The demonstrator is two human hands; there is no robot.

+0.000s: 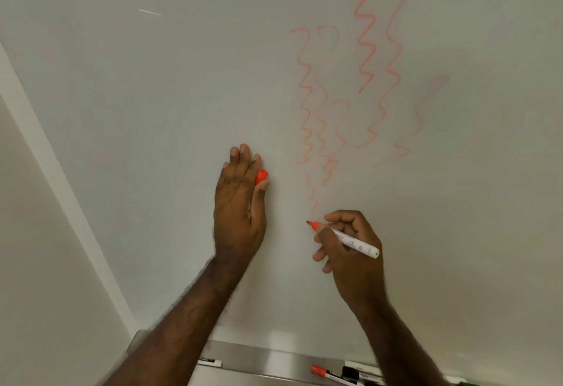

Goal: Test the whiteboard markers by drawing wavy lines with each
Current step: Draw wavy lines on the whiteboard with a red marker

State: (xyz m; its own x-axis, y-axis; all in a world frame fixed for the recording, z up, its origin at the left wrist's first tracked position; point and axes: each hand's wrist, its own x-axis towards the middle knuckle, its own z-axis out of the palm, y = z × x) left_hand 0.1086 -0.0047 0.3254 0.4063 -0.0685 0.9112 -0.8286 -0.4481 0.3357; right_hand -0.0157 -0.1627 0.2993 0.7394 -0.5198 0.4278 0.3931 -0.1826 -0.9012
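Head view: right hand (350,251) pinches an uncapped orange marker (344,239), its tip just below the lowest orange wavy lines (329,117) on the whiteboard (152,96). Left of the marker, the left hand (239,209) rests flat on the whiteboard, fingers straight, thumb and forefinger nipping the orange cap (261,177). Below the marker, a metal tray (268,358) carries spare markers (335,374).

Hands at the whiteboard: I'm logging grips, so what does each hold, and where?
Right hand grips the uncapped orange marker around the front of its barrel, just behind the tip. Left hand pinches the orange cap between thumb and fingers.
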